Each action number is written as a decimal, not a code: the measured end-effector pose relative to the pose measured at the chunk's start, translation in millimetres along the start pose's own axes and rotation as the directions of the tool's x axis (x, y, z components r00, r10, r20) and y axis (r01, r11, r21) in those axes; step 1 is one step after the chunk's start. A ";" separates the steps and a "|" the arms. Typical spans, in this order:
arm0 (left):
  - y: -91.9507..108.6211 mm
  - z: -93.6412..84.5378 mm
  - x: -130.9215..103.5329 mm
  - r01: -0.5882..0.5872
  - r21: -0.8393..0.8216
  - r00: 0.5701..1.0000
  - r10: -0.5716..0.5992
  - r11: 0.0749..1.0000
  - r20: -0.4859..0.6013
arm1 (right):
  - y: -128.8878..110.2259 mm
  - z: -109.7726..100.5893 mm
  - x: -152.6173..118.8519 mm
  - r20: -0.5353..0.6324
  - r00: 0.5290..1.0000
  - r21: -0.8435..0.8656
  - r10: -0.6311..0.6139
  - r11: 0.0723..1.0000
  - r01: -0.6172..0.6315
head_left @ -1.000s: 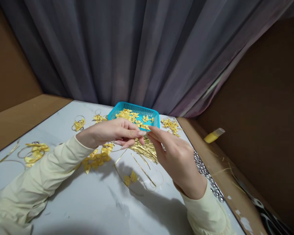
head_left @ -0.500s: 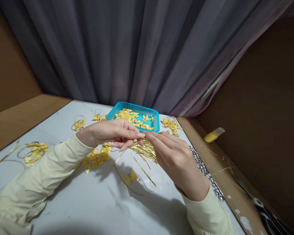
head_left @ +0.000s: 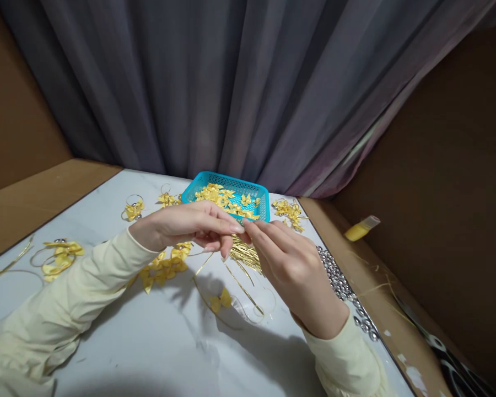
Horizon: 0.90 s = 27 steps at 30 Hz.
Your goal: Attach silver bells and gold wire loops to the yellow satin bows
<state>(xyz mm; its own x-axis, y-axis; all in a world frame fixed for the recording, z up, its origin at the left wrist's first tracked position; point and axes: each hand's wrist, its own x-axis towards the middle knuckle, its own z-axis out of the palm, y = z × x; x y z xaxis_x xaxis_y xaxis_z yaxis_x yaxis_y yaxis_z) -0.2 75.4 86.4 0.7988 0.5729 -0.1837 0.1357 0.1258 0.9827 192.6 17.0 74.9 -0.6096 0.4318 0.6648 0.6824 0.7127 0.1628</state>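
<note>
My left hand (head_left: 198, 223) and my right hand (head_left: 287, 259) meet over the middle of the table, thumb and fingertips pinched together. What they pinch is too small to make out. Under them lies a bundle of gold cords (head_left: 248, 256), with a few loose strands in front. Below my hands a yellow ribbon bow (head_left: 221, 300) appears beside a curved thin cord. More yellow bows (head_left: 163, 270) lie by my left wrist. Just beyond my fingers stands a blue plastic basket (head_left: 267, 207) holding several yellow bows.
Bows with cord loops (head_left: 58, 259) lie on the left, another cluster (head_left: 288, 210) at the back right. Silver beads (head_left: 339, 275) line the right table edge. Past it are a yellow-filled tube (head_left: 361, 227) and black-handled scissors (head_left: 442, 353). A grey curtain (head_left: 198, 88) hangs behind.
My right hand has shifted slightly left and down, uncovering more silver beads. The lower fingers of my left hand have curled a little; both fingertips still meet in a pinch.
</note>
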 end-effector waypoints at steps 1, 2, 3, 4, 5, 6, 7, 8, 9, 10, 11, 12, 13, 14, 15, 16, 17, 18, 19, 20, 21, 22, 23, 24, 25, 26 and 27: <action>0.0 0.4 0.5 0.000 -0.012 1.000 0.000 1.000 -0.018 | 0.0 0.6 -0.2 0.000 1.000 0.005 0.005 1.000 -0.005; 0.1 0.7 0.7 -0.005 -0.019 0.999 0.004 1.000 -0.037 | 0.0 1.1 -0.4 0.005 1.000 0.015 0.011 1.000 -0.011; 0.4 1.0 0.6 -0.015 -0.015 0.999 0.014 1.000 -0.052 | 0.1 1.4 -0.4 0.006 1.000 0.032 0.023 0.999 -0.023; 1.0 1.4 0.0 -0.028 -0.002 0.998 0.028 1.000 -0.062 | 0.2 1.1 -0.3 -0.002 0.999 0.061 0.040 0.997 -0.040; 2.0 2.0 -1.2 -0.041 0.021 0.997 0.042 0.999 -0.068 | 0.5 0.1 0.1 -0.015 0.997 0.111 0.070 0.992 -0.068; 3.3 3.0 -3.0 -0.052 0.055 0.996 0.056 0.997 -0.072 | 1.0 -1.7 0.8 -0.018 0.993 0.184 0.115 0.977 -0.110; 5.1 4.4 -5.2 -0.056 0.097 0.995 0.064 0.994 -0.078 | 1.9 -4.5 1.8 -0.002 0.984 0.272 0.175 0.947 -0.168; 7.1 6.3 -7.8 -0.052 0.146 0.994 0.065 0.988 -0.087 | 3.2 -8.0 3.1 0.042 0.970 0.366 0.240 0.900 -0.238; 9.2 8.6 -10.3 -0.043 0.205 0.994 0.063 0.978 -0.093 | 4.8 -12.0 4.8 0.122 0.948 0.448 0.295 0.836 -0.318; 11.4 11.1 -12.8 -0.027 0.274 0.993 0.056 0.961 -0.100 | 6.8 -16.2 6.6 0.221 0.918 0.507 0.330 0.765 -0.397; 13.3 13.6 -14.8 -0.012 0.345 0.995 0.046 0.939 -0.090 | 9.0 -20.3 8.4 0.325 0.883 0.542 0.339 0.698 -0.468; 14.9 15.9 -16.4 0.002 0.408 0.996 0.033 0.913 -0.080 | 11.2 -23.9 10.1 0.414 0.848 0.558 0.331 0.644 -0.524; 16.1 17.8 -17.5 0.015 0.459 0.998 0.017 0.888 -0.065 | 13.2 -26.7 11.5 0.483 0.818 0.565 0.312 0.602 -0.564; 16.9 19.3 -18.1 0.025 0.497 0.999 0.000 0.867 -0.049 | 15.0 -28.6 12.6 0.536 0.793 0.567 0.288 0.573 -0.592; 17.4 20.4 -18.3 0.031 0.523 0.999 -0.014 0.852 -0.037 | 16.4 -29.6 13.3 0.573 0.776 0.565 0.264 0.558 -0.607; 17.6 21.2 -18.4 0.034 0.541 0.999 -0.022 0.840 -0.027 | 17.4 -29.7 13.5 0.597 0.766 0.563 0.239 0.555 -0.613; 17.7 21.8 -18.4 0.032 0.556 0.999 -0.024 0.831 -0.022 | 18.0 -29.1 13.4 0.615 0.758 0.558 0.218 0.559 -0.613; 17.7 22.2 -18.4 0.028 0.569 1.000 -0.020 0.822 -0.020 | 18.3 -28.2 13.0 0.628 0.752 0.549 0.201 0.571 -0.611; 17.7 22.6 -18.4 0.020 0.580 1.000 -0.010 0.814 -0.020 | 18.4 -27.0 12.5 0.638 0.745 0.535 0.194 0.585 -0.610; 17.6 22.9 -18.5 0.008 0.589 1.000 0.003 0.808 -0.019 | 18.4 -25.9 12.0 0.644 0.741 0.523 0.192 0.596 -0.609; 17.7 23.2 -18.7 -0.003 0.596 1.000 0.016 0.803 -0.016 | 18.5 -25.0 11.8 0.648 0.736 0.516 0.196 0.598 -0.614; 17.7 23.5 -18.9 -0.014 0.601 1.000 0.027 0.799 -0.012 | 18.5 -24.5 11.7 0.654 0.729 0.514 0.201 0.589 -0.623; 17.8 23.7 -19.1 -0.024 0.606 0.999 0.036 0.795 -0.008 | 18.6 -24.2 11.9 0.658 0.725 0.519 0.205 0.574 -0.634; 17.8 24.0 -19.2 -0.030 0.610 0.999 0.042 0.792 -0.006 | 18.7 -24.2 12.3 0.662 0.720 0.527 0.207 0.555 -0.644; 17.9 24.2 -19.3 -0.032 0.613 0.999 0.045 0.789 -0.005 | 18.8 -24.2 12.7 0.663 0.719 0.536 0.209 0.537 -0.651; 17.8 24.6 -19.2 -0.033 0.615 0.999 0.045 0.788 -0.005 | 18.9 -24.3 13.2 0.662 0.720 0.544 0.209 0.526 -0.653; 17.8 25.0 -19.0 -0.032 0.616 0.999 0.042 0.787 -0.002 | 18.9 -24.2 13.6 0.656 0.725 0.551 0.209 0.523 -0.650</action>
<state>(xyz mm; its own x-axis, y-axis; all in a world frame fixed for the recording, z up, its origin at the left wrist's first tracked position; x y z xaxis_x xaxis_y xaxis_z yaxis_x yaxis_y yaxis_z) 1.7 46.5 107.9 0.8028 0.5789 -0.1425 0.4421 -0.4178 0.7937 207.1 22.9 104.6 -0.5643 0.8247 0.0373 0.5305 0.3969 -0.7491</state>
